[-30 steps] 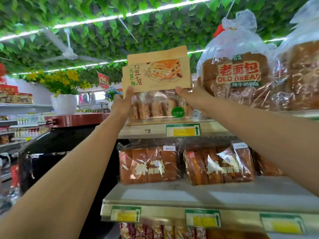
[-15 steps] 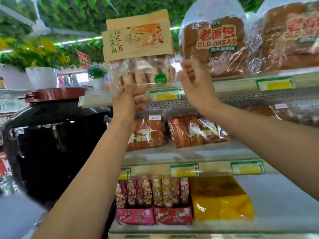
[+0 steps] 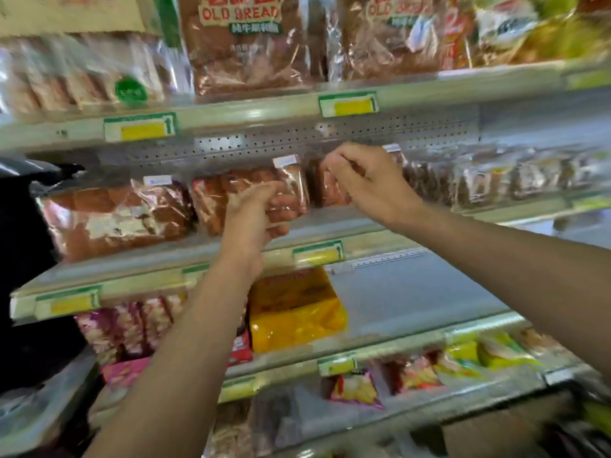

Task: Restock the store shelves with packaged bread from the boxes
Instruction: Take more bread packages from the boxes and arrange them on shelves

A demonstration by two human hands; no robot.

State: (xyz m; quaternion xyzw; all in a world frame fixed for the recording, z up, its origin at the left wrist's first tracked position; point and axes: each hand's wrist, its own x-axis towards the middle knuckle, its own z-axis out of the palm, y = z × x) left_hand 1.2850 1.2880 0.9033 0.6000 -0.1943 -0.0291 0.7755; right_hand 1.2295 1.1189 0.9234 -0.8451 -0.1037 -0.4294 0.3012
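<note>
The head view shows four shelf tiers of pale metal, each fronted by a rail with yellow-and-green price tags; seven tags can be counted, the rest smear in the blur.

On the top tier stand two tall clear bags of brown bread, the left one lettered OLD BREAD in red, the second alike. Left of them stands a bag with a tan card header and a round green sticker, the card pack. At the far right lie crinkled packs too blurred to count.

On the second tier lie two glossy film loaves: a wide one, the left loaf, and the middle loaf, each with a small white label at the top. More packs run off to the right, blurred.

The left hand is half closed in front of the middle loaf, fingers curled toward it; whether it grips the film cannot be told. The right hand hangs with fingers loosely bent at a third loaf behind it; contact cannot be told.

On the third tier sit one yellow soft block, the yellow pack, and a row of pink packets. The bottom tier holds small bright packs.
</note>
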